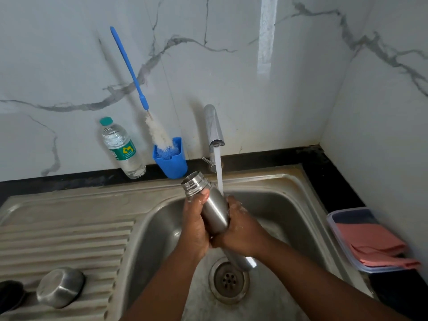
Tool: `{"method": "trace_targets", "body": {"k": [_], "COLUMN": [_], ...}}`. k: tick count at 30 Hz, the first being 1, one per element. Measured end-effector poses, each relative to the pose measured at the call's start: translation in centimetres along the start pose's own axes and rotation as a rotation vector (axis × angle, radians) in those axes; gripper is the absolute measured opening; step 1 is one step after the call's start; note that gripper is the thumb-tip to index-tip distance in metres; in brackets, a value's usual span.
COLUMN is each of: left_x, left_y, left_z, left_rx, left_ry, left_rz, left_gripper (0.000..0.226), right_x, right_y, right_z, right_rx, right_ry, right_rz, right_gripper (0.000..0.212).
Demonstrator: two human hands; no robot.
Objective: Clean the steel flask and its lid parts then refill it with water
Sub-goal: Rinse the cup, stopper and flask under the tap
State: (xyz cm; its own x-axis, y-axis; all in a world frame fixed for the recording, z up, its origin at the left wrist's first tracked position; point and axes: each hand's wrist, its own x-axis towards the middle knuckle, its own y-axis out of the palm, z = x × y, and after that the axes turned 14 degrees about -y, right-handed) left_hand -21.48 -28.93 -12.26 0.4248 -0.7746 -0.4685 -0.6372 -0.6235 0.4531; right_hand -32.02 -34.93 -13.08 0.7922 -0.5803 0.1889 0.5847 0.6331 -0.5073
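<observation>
The middle of the steel flask (214, 208) is covered by both hands. Left of the flask, a black lid part (10, 295) is cut by the frame edge.

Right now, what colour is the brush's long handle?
Blue, best seen in the head view: the brush handle leans against the wall.

Lighting: soft, even daylight; we note a bright vertical glare streak on the marble wall (267, 35), faint brush shadow, wide-angle bowing at edges, slight softness.

Flask (214, 208) over sink (289, 205), under tap (214, 128); brush cup (171, 158) behind.
</observation>
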Motion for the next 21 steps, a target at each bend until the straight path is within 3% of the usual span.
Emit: {"method": "trace_targets", "body": {"k": [4, 8, 11, 16, 21], "left_x": [0.6, 0.8, 0.7, 0.3, 0.0], "left_y": [0.4, 0.1, -0.3, -0.6, -0.9], "left_z": [-0.5, -0.5, 0.3, 2.6, 4.2], "left_rx": [0.051, -0.069, -0.139, -0.294, -0.242], "left_ry": [0.048, -0.099, -0.255, -0.367, -0.641], "left_rz": [-0.035, -0.036, -0.018, 0.085, 0.068], "left_gripper": [0.058, 0.048, 0.054, 0.063, 0.085], "right_x": [-3.2, -7.0, -8.5, -10.0, -9.0], "right_y": [0.6, 1.2, 0.6, -2.2, -7.3], "right_z": [-1.4, -2.7, -3.2, -3.2, -0.9], "right_rx": [0.041, 0.177, 0.262, 0.299, 0.219], "right_ry": [0.031, 0.164, 0.233, 0.307, 0.271], "right_rz": [-0.020, -0.049, -0.087, -0.201, -0.306], "right_gripper": [0.083, 0.074, 0.074, 0.099, 0.083]}}
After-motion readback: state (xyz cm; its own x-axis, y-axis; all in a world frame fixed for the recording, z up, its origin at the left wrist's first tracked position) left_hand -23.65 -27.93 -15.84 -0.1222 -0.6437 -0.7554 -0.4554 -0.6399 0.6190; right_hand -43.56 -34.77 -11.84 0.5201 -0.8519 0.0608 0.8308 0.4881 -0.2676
